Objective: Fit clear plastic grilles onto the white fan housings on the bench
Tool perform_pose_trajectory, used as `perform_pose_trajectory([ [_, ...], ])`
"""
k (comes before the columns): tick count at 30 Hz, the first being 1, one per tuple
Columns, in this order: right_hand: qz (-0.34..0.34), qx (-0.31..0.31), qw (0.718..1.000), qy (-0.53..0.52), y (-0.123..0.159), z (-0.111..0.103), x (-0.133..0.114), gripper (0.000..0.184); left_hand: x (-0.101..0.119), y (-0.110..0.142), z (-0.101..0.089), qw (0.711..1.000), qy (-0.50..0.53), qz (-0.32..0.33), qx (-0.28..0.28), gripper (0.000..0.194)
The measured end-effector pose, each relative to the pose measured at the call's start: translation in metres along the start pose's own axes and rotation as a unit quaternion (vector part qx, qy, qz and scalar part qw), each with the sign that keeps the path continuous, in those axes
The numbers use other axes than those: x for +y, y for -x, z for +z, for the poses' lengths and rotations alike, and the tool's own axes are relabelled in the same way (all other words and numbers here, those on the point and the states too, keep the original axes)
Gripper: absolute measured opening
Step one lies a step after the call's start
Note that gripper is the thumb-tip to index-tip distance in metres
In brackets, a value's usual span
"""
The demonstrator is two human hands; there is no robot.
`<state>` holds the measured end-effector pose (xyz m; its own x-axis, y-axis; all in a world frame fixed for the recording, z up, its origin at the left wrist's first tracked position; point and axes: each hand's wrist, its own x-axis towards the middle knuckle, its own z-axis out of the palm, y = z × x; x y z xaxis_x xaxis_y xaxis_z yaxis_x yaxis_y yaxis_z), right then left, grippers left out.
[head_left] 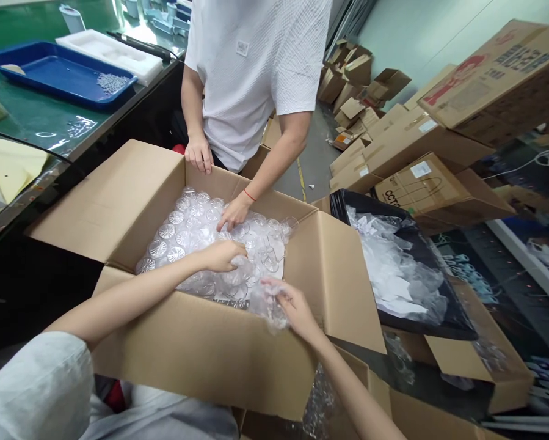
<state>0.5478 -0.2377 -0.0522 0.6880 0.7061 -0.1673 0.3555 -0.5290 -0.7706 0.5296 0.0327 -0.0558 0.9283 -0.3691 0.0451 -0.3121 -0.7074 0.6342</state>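
Right hand [296,307] pinches crumpled clear plastic [270,305] over the near wall of the open carton [201,348]. Left hand [223,255], fingers half curled, above round clear pieces [176,235] inside; can't tell if gripping.

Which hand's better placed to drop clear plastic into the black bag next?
Right hand, likely: it holds clear plastic at the near edge of the box, closer to the black bag. The left hand is over the box, farther off.
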Motion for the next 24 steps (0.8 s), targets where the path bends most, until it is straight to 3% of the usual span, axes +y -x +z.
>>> perform_pose_trajectory([
  [4, -0.046, 0.073, 0.996, 0.013, -0.029, 0.001, -0.008, 0.052, -0.006, -0.001, 0.002, 0.997, 0.017, -0.007, 0.07, 0.019],
  [9, -0.068, 0.082, 0.994, 0.03, -0.062, 0.008, -0.021, 0.03, -0.006, 0.001, -0.001, 0.993, 0.062, 0.023, 0.097, 0.018],
  [18, -0.076, 0.117, 0.988, 0.066, -0.066, 0.008, -0.005, 0.017, -0.002, -0.008, 0.006, 0.981, 0.161, 0.008, 0.105, 0.016],
  [21, -0.1, 0.131, 0.982, 0.092, -0.064, -0.009, -0.004, 0.017, 0.005, -0.011, 0.006, 0.98, 0.176, -0.007, 0.093, 0.021],
  [24, -0.131, 0.138, 0.973, 0.133, -0.06, -0.045, -0.002, 0.025, 0.007, -0.012, 0.0, 0.982, 0.16, -0.036, 0.095, 0.017],
])
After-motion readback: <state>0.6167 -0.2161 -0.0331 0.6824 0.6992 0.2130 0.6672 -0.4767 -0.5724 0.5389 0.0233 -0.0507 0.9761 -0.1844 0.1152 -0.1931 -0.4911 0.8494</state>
